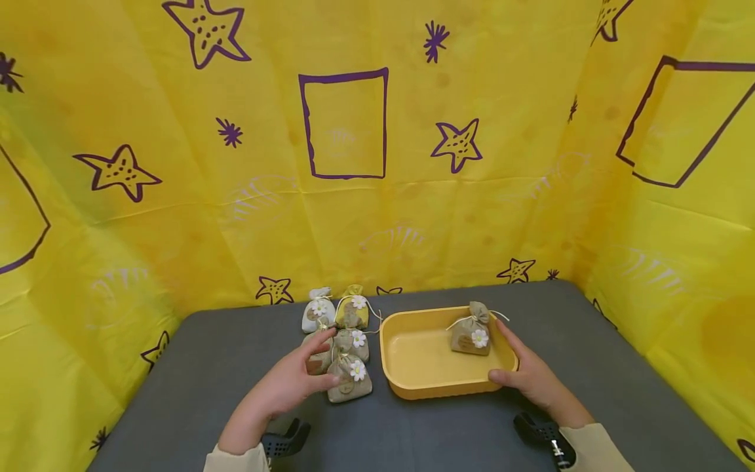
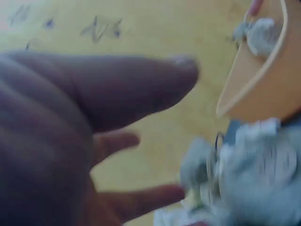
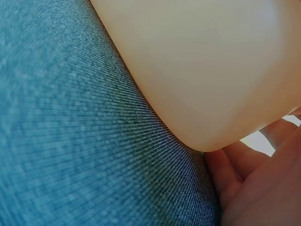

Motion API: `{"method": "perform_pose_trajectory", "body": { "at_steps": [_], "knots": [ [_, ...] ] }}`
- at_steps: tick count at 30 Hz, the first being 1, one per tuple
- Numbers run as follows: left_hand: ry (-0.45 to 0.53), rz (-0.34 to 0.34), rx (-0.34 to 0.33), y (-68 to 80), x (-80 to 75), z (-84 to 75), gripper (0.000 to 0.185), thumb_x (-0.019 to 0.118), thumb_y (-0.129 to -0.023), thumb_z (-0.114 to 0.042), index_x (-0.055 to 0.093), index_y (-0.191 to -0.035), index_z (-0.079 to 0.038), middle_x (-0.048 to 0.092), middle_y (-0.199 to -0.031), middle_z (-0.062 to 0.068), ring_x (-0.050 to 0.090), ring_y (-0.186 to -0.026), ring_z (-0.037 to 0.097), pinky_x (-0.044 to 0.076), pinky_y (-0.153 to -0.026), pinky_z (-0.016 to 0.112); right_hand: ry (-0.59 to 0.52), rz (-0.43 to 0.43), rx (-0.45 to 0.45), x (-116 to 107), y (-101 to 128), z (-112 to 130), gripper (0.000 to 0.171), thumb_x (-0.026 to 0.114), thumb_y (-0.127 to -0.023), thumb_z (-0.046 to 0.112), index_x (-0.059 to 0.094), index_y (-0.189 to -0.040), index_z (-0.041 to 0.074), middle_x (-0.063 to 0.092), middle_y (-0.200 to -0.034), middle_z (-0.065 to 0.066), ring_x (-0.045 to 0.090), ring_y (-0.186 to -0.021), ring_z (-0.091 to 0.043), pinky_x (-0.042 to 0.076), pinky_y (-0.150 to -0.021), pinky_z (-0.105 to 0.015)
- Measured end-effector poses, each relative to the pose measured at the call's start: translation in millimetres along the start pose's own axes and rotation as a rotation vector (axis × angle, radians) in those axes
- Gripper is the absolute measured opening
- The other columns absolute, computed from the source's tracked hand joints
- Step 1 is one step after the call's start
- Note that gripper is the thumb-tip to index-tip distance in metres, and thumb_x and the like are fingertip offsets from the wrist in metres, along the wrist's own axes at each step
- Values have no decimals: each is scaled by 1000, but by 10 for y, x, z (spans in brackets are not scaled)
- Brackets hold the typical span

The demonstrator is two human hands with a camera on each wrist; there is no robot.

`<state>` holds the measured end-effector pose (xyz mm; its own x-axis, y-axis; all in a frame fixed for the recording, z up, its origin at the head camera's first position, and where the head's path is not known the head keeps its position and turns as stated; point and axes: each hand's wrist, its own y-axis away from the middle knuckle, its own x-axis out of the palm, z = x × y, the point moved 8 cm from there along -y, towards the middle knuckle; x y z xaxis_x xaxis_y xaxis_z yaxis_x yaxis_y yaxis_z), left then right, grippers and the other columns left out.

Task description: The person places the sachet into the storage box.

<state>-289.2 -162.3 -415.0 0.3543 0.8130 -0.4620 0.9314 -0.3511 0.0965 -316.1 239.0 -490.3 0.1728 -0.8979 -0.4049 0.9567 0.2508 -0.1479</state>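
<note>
Scene: a grey desk (image 1: 448, 426) walled in by yellow cloth printed with purple stars; a yellow tray (image 1: 413, 354) stands on it to the right of centre.
Pouches: a cluster of small drawstring pouches (image 1: 339, 334) with daisy tags lies just left of the tray, touching one another; one brown pouch in the tray (image 1: 470, 333) leans against the far right corner.
Left hand (image 1: 293, 383): fingers spread and only lightly curved, thumb and fingertips against the nearest pouch (image 1: 349, 380) at the front of the cluster; it touches the pouch but has not closed round it. The left wrist view is too blurred to add much beyond open fingers (image 2: 141, 89) beside the tray.
Right hand (image 1: 527, 373): rests along the tray's right wall, thumb on the near rim, fingers along the outside; the right wrist view shows the palm (image 3: 263, 188) against the tray's rounded corner.
Doing it well, as I judge: pinch the front pouch by its body rather than its cord, lift it clear of its neighbours so none drag along, and steady the tray with the right hand.
</note>
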Motion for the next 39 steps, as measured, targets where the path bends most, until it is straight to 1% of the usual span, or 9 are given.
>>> {"method": "perform_pose_trajectory", "body": {
  "at_steps": [3, 5, 9, 17, 20, 23, 30, 36, 39],
  "knots": [
    [94, 110, 10, 8, 3, 171, 80, 75, -91, -12, 31, -157, -15, 35, -149, 30, 42, -129, 52, 46, -94, 56, -8, 0, -1, 6, -4, -7, 102, 79, -84, 18, 12, -161, 13, 12, -161, -25, 23, -142, -45, 25, -97, -10],
    [121, 150, 25, -4, 11, 249, 78, 74, -91, -11, 32, -157, -12, 36, -147, 32, 48, -125, 49, 47, -93, 53, -15, 1, 0, 10, -4, -12, 103, 79, -84, 18, 12, -161, 12, 12, -161, -25, 23, -142, -45, 25, -97, -10],
    [104, 134, 53, -39, 18, 356, 75, 76, -89, -12, 37, -154, -8, 45, -137, 30, 61, -109, 36, 50, -86, 46, -18, 0, 4, 14, -11, -23, 103, 79, -84, 19, 12, -161, 13, 12, -161, -24, 23, -142, -44, 24, -96, -8],
    [73, 96, 92, -164, 102, 498, 63, 78, -87, -9, 52, -144, -6, 52, -135, 24, 63, -99, 29, 51, -78, 37, 2, 4, 13, 8, -31, -32, 101, 78, -85, 21, 11, -161, 12, 13, -161, -24, 24, -142, -44, 24, -96, -9],
    [65, 115, 99, -191, 165, 501, 54, 77, -87, -8, 59, -138, -8, 55, -133, 18, 63, -92, 26, 52, -73, 35, 3, 4, 13, 8, -26, -38, 101, 78, -86, 21, 11, -161, 12, 12, -162, -24, 22, -142, -45, 23, -95, -8],
    [43, 124, 112, -197, 220, 475, 47, 78, -86, -8, 65, -131, -10, 60, -123, 13, 61, -83, 24, 50, -68, 35, -3, 3, 7, 12, -25, -39, 100, 77, -86, 20, 12, -161, 12, 12, -162, -23, 20, -143, -44, 23, -95, -7],
    [-10, 71, 134, -216, 304, 425, 26, 76, -86, -6, 71, -112, -13, 62, -107, 6, 57, -76, 21, 48, -64, 33, -11, 13, 15, 32, -22, -51, 100, 77, -87, 23, 12, -161, 15, 12, -162, -22, 20, -143, -43, 23, -95, -7],
    [-182, 59, 208, -238, 368, 385, 39, 80, -83, -10, 70, -119, -22, 62, -119, -3, 52, -89, 19, 45, -77, 36, -15, 11, 9, 29, -19, -44, 99, 77, -87, 20, 12, -161, 15, 12, -162, -21, 21, -143, -43, 24, -96, -8],
    [-196, 72, 221, -242, 413, 379, 39, 82, -83, -17, 69, -119, -25, 61, -119, -5, 52, -94, 19, 44, -81, 37, -14, 7, -2, 18, -17, -38, 99, 77, -87, 19, 12, -161, 14, 11, -162, -22, 19, -143, -43, 23, -96, -7]
  ]
}}
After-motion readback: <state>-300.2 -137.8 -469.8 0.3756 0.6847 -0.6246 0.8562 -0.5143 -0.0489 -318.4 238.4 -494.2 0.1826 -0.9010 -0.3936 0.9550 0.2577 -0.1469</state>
